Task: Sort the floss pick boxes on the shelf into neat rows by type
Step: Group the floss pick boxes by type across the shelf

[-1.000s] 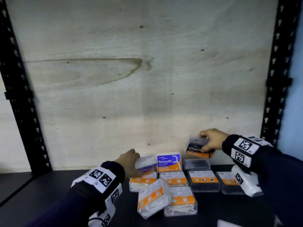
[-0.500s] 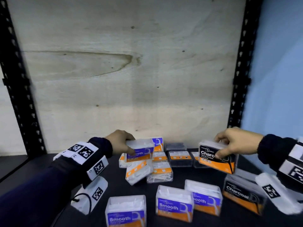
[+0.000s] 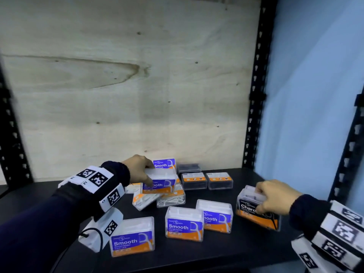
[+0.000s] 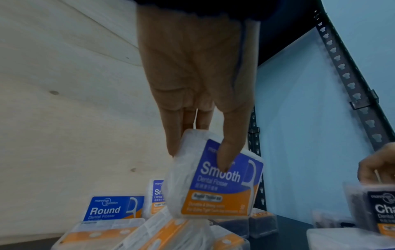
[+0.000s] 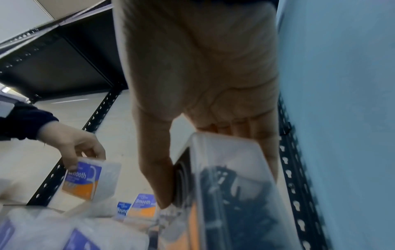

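Note:
My left hand [image 3: 146, 174] grips a blue-and-orange Smooth box [image 3: 159, 183] from above, thumb on its label, holding it over a pile of flat boxes [image 3: 155, 200]. The left wrist view shows the same Smooth box [image 4: 215, 182] tilted under the fingers [image 4: 226, 152]. My right hand [image 3: 263, 198] holds a black-and-orange Charcoal box [image 3: 252, 212] by its top, low at the front right; whether it touches the shelf I cannot tell. Three upright Smooth boxes [image 3: 184, 223] stand in a front row to its left. In the right wrist view the Charcoal box [image 5: 235, 194] fills the lower centre.
Two dark-filled boxes [image 3: 206, 180] lie flat behind the row, with another dark one [image 3: 189, 166] and an upright Smooth box [image 3: 164, 164] against the plywood back. A Round box [image 4: 113, 208] stands behind the pile. Black uprights [image 3: 256, 95] and a blue wall [image 3: 315, 95] bound the right side.
My right hand has carried the Charcoal box from the back of the shelf forward and down to the front right. My left hand has lifted the Smooth box off the pile. The view has swung right.

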